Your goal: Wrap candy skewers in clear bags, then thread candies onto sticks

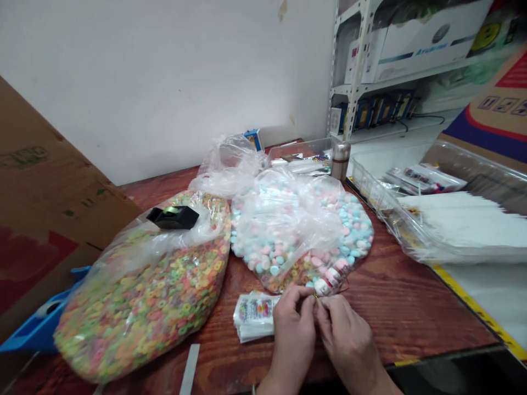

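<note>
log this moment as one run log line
left hand: pinching small thin item | right hand: pinching same item | near: stack of printed packets, clear bag of pastel candy

clear bag [302, 230] w/ pastel candy [280, 258], lying flat

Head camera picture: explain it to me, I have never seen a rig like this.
This single picture comes from a camera worn on a person's head, looking forward and down. There is no machine: the bare hands are the person's own. The left hand and right hand meet at the fingertips, pinching a thin gold-coloured strand, too small to identify, beside a small filled bag. On the wooden table lie a large clear bag of colourful cereal rings, a clear bag of pastel blue, pink and white pieces, a stack of printed packets, and a black tape dispenser on the cereal bag.
</note>
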A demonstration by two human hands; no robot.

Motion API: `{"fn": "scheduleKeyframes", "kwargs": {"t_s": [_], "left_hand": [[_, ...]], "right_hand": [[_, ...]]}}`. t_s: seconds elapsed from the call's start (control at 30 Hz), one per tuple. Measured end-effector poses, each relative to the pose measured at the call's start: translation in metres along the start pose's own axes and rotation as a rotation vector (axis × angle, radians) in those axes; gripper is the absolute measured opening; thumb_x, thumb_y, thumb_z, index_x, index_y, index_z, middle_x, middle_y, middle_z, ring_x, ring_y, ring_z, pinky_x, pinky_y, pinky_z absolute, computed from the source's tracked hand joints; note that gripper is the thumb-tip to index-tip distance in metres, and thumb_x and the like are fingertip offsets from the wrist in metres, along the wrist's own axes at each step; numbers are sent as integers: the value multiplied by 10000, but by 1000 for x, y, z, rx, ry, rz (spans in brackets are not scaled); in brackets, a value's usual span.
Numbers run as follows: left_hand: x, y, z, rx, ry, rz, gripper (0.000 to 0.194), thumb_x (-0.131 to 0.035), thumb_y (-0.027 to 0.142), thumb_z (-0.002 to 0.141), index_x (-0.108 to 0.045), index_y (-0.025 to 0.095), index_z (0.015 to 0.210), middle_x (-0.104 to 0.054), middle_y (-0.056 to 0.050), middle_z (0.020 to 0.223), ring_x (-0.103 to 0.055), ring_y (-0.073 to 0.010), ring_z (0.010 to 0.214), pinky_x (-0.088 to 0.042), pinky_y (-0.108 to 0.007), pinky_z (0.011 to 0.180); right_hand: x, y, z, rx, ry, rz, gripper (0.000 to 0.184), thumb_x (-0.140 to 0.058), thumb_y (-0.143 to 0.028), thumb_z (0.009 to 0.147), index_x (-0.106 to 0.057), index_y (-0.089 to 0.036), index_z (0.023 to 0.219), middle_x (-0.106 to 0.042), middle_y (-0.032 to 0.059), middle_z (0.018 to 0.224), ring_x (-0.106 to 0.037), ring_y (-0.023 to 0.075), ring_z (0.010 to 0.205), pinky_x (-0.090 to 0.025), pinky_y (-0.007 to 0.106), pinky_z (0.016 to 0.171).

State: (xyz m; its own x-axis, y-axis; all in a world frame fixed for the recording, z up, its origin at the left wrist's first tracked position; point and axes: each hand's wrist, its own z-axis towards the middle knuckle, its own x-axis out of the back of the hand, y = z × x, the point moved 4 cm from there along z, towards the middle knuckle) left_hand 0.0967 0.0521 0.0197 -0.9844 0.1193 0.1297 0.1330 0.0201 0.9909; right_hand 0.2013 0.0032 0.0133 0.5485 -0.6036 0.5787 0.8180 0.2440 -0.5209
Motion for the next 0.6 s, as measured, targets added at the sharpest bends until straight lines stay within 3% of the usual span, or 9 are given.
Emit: {"fn": "scheduleKeyframes", "kwargs": {"t_s": [0.07,0.13,0.23,0.37,0.47,0.53,0.6], "left_hand": [[-8,-9,1,216,-6,-287,44,-669,215,797,-671,179,773,-600,-4,651,-516,-123,583,-393,-225,584],[-17,-16,0,352,-29,-560,124,-718,245,758,-629,160,775,-519,41,558,-408,-75,486,-313,-189,498],[-25,-20,1,433,-48,-771,227,-784,246,695,-602,138,775,-480,60,531,-344,-44,464,-256,-162,465],[-28,-21,3,455,-81,-838,268,-797,249,693,-601,124,827,-485,58,585,-323,-26,469,-245,-147,455],[-23,-20,4,366,-134,-654,190,-699,294,801,-601,153,883,-463,65,579,-339,-45,458,-270,-158,448],[-15,-16,6,155,-154,-303,132,-615,275,863,-630,175,947,-555,17,649,-469,-92,527,-386,-200,512],[-8,-8,6,-146,-152,98,205,-548,217,890,-650,183,1064,-666,-71,856,-611,-176,754,-488,-291,701]], "right_hand": [[-2,4,2,-66,2,58,181,-449,-242,985,-559,-201,846,-641,39,696,-630,174,585,-439,275,542],[-3,9,4,-146,-16,133,173,-432,-266,990,-534,-211,860,-654,26,693,-649,168,576,-473,257,530],[-6,16,8,-255,-73,258,112,-430,-241,993,-498,-223,905,-674,-12,680,-661,131,538,-510,201,509],[-10,24,11,-434,-214,472,122,-433,-304,991,-519,-218,985,-696,-11,728,-678,142,587,-521,210,530],[-9,28,11,-449,-280,487,242,-404,-346,994,-518,-232,812,-646,-10,688,-639,157,613,-484,247,574],[-7,30,10,-430,-262,457,255,-397,-349,989,-504,-232,790,-613,-7,684,-603,165,610,-447,267,577],[-6,31,9,-411,-243,437,240,-412,-359,977,-504,-228,797,-599,4,703,-586,175,626,-419,283,586]]}}
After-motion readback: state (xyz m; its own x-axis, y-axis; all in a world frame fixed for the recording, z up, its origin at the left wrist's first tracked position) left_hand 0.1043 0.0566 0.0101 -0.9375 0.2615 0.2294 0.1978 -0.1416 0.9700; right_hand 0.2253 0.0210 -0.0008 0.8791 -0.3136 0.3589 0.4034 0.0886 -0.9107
